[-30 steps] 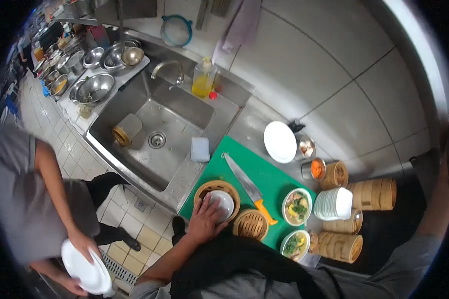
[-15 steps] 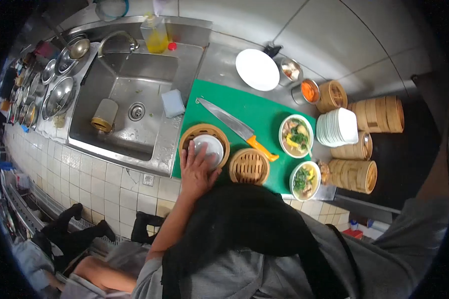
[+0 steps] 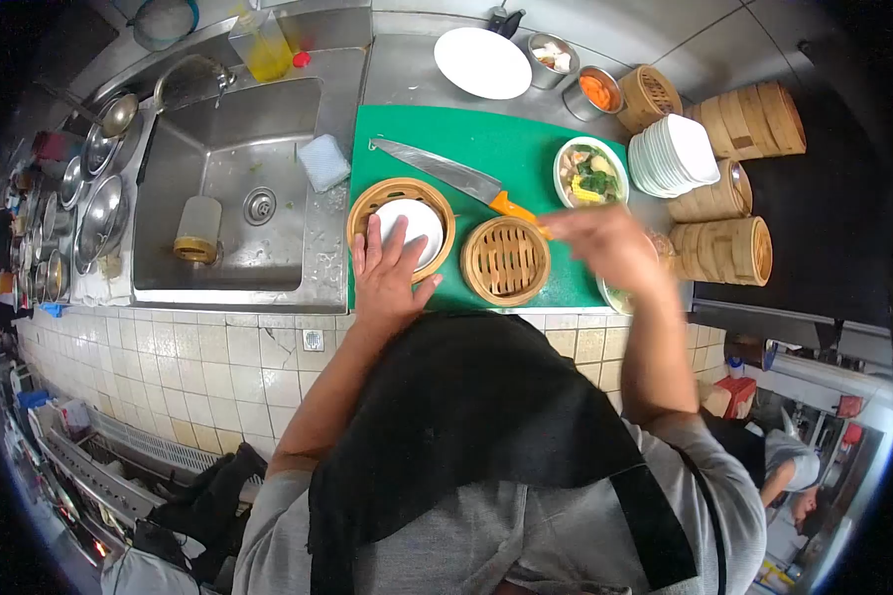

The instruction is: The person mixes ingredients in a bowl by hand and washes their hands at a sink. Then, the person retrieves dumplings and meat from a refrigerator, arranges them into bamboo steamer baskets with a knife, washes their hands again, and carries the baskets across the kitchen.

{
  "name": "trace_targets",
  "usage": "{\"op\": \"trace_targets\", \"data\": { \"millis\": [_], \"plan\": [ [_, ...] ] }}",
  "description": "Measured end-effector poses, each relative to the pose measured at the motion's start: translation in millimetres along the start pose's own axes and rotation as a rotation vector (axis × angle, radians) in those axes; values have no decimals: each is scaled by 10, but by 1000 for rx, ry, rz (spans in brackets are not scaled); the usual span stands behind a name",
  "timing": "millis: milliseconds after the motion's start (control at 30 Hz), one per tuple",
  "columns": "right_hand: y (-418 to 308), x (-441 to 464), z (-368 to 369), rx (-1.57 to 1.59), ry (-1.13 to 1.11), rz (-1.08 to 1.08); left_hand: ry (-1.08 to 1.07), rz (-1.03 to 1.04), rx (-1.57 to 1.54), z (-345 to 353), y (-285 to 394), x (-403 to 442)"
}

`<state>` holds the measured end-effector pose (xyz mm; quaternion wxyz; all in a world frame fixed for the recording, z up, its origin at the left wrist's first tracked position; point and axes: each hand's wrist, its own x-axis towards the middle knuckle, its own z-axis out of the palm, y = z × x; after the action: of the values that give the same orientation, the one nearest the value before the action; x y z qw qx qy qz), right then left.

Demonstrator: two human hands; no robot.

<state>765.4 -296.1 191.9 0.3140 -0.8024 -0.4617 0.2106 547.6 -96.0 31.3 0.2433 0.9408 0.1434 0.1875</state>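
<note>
My left hand (image 3: 383, 283) rests with spread fingers on a small white dish (image 3: 413, 220), which sits inside a round bamboo steamer (image 3: 355, 224). Just right of it, a smaller slatted bamboo steamer (image 3: 506, 262) stands on the green cutting board (image 3: 417, 127). My right hand (image 3: 615, 248), blurred by motion, hovers near the orange handle of a large knife (image 3: 446, 171); its grip is unclear. Behind that hand is a bowl of soup with greens and egg (image 3: 591, 173). A second bowl (image 3: 618, 299) is mostly hidden beneath my right wrist.
A steel sink (image 3: 238, 149) with a blue sponge (image 3: 323, 163) lies to the left. Stacked white dishes (image 3: 670, 157) and bamboo steamers (image 3: 729, 250) stand at right. Along the back are a white plate (image 3: 482, 62) and a tin of carrots (image 3: 595, 91). Another person (image 3: 792, 466) is visible at far right.
My right hand has come into view over the right side of the board, covering much of the nearer soup bowl. My left hand stays on the dish. The camera view has shifted.
</note>
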Motion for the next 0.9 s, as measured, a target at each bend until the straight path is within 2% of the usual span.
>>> {"op": "trace_targets", "data": {
  "millis": [33,100,167,233,300,333,367,433,500,533,567,600,633,667,767,833,900],
  "plan": [
    [236,-95,347,-124,31,-2,-7,15,4,1,-26,-3],
    [385,-267,794,-299,144,-162,-7,44,12,-14,-52,27],
    [535,-460,1165,-503,200,-114,-56,46,20,-69,-40,24],
    [411,-555,1311,-495,126,69,-81,60,40,-119,-37,35],
    [614,-626,1396,-540,66,-6,-108,67,54,-216,54,76],
    [568,-598,1285,-462,44,-18,-100,74,61,-224,70,75],
    [494,-502,1105,-388,22,-34,-63,109,38,-198,46,61],
    [1,-295,499,-312,135,139,-83,95,38,-171,35,50],
    [-171,-118,-139,-181,504,-105,-48,103,10,-138,19,21],
    [-481,-99,-532,-262,641,-9,-52,102,12,-145,27,26],
    [-566,-12,-901,-320,832,-271,-56,98,17,-149,28,34],
    [-686,-13,-1291,-320,961,-313,-38,110,22,-140,19,10],
    [-891,28,-1693,-439,1128,-459,-39,104,29,-121,3,12],
    [-1000,89,-2073,-398,1242,-565,-43,98,34,-104,-6,14],
    [-1295,144,-3194,-744,1387,-405,-19,88,29,-55,-26,0],
    [-1405,299,-3927,-812,1411,-332,6,87,45,-6,-55,-10],
    [-1561,473,-4288,-531,1329,-204,-1,40,50,24,-45,-19]
  ]
}}
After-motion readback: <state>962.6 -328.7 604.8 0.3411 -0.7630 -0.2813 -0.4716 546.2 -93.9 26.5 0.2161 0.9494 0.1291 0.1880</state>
